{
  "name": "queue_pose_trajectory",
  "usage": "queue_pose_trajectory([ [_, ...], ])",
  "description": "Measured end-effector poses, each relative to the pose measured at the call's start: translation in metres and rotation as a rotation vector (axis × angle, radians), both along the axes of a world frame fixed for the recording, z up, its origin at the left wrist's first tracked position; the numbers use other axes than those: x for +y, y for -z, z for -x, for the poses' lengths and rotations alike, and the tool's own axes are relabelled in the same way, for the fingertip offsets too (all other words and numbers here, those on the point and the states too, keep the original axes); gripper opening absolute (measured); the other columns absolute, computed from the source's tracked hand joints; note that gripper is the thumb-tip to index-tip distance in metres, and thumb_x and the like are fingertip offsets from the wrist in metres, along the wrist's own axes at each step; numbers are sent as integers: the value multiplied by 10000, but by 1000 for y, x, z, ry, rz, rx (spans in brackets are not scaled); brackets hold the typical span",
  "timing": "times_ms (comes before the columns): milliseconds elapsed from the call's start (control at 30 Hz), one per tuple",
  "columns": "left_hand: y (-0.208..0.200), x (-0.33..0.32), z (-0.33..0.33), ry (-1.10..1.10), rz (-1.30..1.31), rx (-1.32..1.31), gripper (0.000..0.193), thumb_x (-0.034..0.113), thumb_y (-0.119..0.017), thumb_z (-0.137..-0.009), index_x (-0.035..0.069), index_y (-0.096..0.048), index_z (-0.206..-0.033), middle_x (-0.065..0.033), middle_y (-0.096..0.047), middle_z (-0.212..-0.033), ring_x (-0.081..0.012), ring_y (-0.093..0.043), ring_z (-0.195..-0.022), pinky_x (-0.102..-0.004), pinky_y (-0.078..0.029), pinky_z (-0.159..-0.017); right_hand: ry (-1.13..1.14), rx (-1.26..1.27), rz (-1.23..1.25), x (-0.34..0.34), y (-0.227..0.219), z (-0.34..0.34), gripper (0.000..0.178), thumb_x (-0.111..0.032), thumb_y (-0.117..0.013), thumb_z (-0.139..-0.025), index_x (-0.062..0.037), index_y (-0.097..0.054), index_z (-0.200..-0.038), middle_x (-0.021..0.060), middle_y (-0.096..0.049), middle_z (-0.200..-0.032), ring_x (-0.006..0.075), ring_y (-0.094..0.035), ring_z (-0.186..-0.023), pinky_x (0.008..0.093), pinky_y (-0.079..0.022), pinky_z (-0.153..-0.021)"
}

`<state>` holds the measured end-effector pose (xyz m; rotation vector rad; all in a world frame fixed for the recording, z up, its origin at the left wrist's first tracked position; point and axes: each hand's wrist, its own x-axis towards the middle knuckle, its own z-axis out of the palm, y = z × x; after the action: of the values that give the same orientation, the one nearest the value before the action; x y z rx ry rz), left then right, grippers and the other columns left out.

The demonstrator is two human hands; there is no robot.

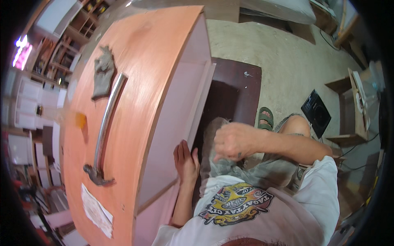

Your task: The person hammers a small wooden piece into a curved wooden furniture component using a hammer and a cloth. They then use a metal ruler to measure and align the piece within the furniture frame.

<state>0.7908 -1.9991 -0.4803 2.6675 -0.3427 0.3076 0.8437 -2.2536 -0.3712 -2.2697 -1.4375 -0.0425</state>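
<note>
A box-like wooden cabinet point(139, 53) with an orange-brown plywood face and pale inner panels lies at my left. My left hand point(186, 162) is at its open side, fingers stretched up along the pale inner panel and thumb apart; whether it presses on the panel I cannot tell. In front of my body my right hand point(234, 141) is closed in a fist above my lap, and anything inside it is hidden. On the plywood rest a claw hammer point(107, 119) with a long metal handle, a grey work glove point(103, 73) and a creased white sheet point(97, 210).
A dark brown board point(240, 78) lies on the concrete floor beside the cabinet. To the right are a flat black glossy device point(316, 112), an open wooden frame point(348, 110) and cables. Shelves point(69, 45) line the far left. My foot wears a green sandal point(266, 119).
</note>
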Motion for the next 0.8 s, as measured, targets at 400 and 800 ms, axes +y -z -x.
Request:
queue_pose_trajectory([
  [400, 94, -1, -70, -182, -49, 384, 447, 339, -604, -1028, -44, -584, -1257, -273, -663, -1217, -460, -644, -1109, -514, -524, -944, 285, 230, -16, -42, -5, 17, 265, -251, -647, -974, -12, -676, -865, 142, -672, -811, 324, -704, -790, 432, -590, -654],
  [800, 87, 12, -66, -241, 113, 352, 439, 384, -679, -967, -36, -642, -1088, -269, -676, -1051, -449, -660, -1017, -520, -534, -872, 247, 56, 66, -26, -16, 14, 197, -245, -655, -930, -63, -697, -866, 122, -686, -826, 289, -701, -789, 415, -585, -662],
])
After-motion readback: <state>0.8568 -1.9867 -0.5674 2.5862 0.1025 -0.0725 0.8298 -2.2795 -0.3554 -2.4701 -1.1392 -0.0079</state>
